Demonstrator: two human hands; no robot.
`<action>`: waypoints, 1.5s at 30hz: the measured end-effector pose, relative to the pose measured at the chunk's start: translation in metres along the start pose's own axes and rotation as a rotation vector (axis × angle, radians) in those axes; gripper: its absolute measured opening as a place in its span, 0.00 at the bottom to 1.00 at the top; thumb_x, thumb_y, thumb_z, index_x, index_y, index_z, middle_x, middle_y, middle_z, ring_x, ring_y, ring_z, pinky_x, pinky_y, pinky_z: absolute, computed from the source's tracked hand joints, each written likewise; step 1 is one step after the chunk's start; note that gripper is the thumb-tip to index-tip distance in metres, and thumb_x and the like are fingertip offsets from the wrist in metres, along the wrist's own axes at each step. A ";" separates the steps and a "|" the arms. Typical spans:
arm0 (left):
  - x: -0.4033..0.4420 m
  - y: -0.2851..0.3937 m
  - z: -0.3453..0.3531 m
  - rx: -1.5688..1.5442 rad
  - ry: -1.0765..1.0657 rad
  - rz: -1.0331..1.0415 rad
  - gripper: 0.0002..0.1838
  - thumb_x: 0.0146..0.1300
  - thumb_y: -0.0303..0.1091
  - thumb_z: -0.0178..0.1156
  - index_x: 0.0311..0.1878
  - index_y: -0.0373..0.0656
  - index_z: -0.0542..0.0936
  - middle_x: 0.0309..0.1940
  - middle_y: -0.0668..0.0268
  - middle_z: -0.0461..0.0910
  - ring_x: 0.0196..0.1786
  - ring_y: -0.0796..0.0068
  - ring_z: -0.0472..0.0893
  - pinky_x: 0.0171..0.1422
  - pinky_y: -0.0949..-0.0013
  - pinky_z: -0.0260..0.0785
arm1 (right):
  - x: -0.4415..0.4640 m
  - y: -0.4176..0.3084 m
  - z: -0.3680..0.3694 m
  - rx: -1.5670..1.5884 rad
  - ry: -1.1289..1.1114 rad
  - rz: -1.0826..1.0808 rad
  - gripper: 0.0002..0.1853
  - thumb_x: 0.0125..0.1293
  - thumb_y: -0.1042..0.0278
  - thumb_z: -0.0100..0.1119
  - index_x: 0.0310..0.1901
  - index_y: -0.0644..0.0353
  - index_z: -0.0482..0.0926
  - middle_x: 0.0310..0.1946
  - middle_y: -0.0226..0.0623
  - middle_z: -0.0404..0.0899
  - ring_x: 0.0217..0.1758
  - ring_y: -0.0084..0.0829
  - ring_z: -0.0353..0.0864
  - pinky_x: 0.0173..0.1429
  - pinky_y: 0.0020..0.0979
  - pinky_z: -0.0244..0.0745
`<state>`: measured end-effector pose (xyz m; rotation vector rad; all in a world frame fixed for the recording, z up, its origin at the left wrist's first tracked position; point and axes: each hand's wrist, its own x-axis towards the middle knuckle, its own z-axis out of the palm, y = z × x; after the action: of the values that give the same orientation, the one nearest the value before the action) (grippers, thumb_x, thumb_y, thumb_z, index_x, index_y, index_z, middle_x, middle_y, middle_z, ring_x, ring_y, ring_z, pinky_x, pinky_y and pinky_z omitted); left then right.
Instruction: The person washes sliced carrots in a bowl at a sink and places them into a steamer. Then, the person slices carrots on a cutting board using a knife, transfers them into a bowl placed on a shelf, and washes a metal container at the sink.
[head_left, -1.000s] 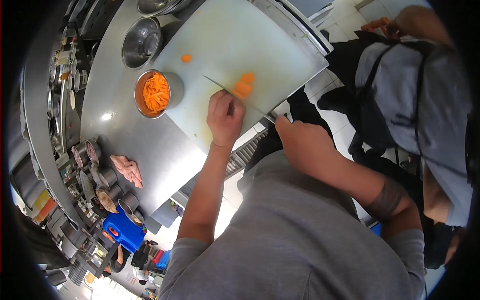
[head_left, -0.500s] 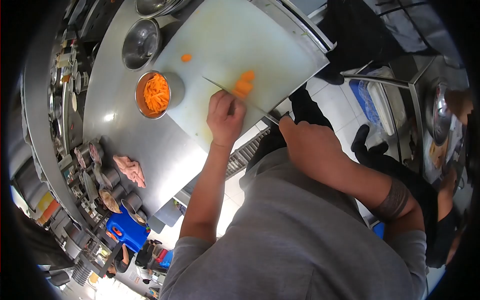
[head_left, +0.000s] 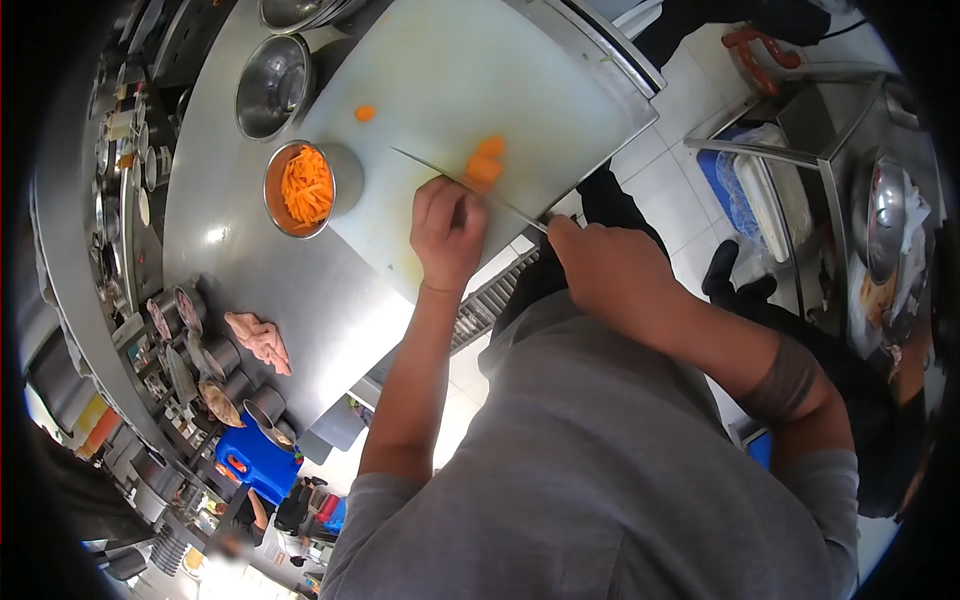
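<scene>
My right hand (head_left: 612, 265) is closed around the handle of a knife (head_left: 425, 164), whose blade lies across the white cutting board (head_left: 430, 70). My left hand (head_left: 447, 232) is beside the blade, its fingers curled in; whatever is under them is hidden. Orange carrot pieces (head_left: 485, 168) lie against the far side of the blade. Farther off on the board is a single carrot slice (head_left: 365, 114). A metal container (head_left: 345, 180) filled with carrot sticks (head_left: 306, 187) stands at the board's left edge.
Metal bowls (head_left: 273, 88) stand by the board's upper left. A pink cloth (head_left: 258, 342) lies on the steel counter (head_left: 320, 310). At the right is a metal rack (head_left: 760, 150) with a large bowl (head_left: 880, 215), and another person's dark-clothed leg (head_left: 800, 320) is close behind me.
The view has shifted slightly. A dark-clothed person at the upper right has moved away, uncovering floor and a red object. My hands and the knife stay in nearly the same place.
</scene>
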<state>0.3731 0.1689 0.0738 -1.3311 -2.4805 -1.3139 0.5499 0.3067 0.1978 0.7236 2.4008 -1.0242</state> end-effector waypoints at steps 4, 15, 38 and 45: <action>-0.002 0.001 -0.001 -0.027 -0.026 -0.086 0.08 0.59 0.22 0.71 0.41 0.40 0.85 0.44 0.61 0.84 0.39 0.64 0.85 0.41 0.67 0.80 | -0.013 -0.007 -0.009 0.027 -0.053 0.051 0.09 0.70 0.76 0.53 0.50 0.63 0.73 0.32 0.53 0.86 0.39 0.57 0.89 0.43 0.55 0.82; 0.000 0.001 0.001 -0.018 -0.001 -0.014 0.08 0.59 0.22 0.71 0.42 0.40 0.85 0.43 0.60 0.85 0.39 0.64 0.85 0.42 0.65 0.80 | 0.011 0.002 0.011 0.020 0.038 -0.022 0.10 0.68 0.77 0.54 0.50 0.63 0.73 0.31 0.51 0.86 0.37 0.57 0.89 0.42 0.55 0.82; 0.003 -0.002 -0.008 -0.042 -0.056 0.005 0.08 0.60 0.19 0.69 0.42 0.39 0.85 0.44 0.59 0.85 0.41 0.62 0.87 0.42 0.66 0.81 | 0.018 0.000 0.015 -0.012 0.090 -0.086 0.07 0.69 0.75 0.56 0.46 0.65 0.72 0.27 0.51 0.86 0.33 0.55 0.88 0.38 0.54 0.81; 0.003 0.000 -0.005 -0.015 -0.032 -0.015 0.08 0.58 0.21 0.71 0.40 0.40 0.85 0.43 0.61 0.86 0.38 0.65 0.87 0.42 0.66 0.81 | -0.003 -0.015 -0.003 -0.065 0.005 -0.004 0.10 0.67 0.76 0.57 0.49 0.64 0.75 0.31 0.52 0.87 0.36 0.54 0.90 0.42 0.52 0.85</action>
<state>0.3692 0.1671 0.0783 -1.3502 -2.5111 -1.3279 0.5432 0.2991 0.2091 0.6997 2.4286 -0.9429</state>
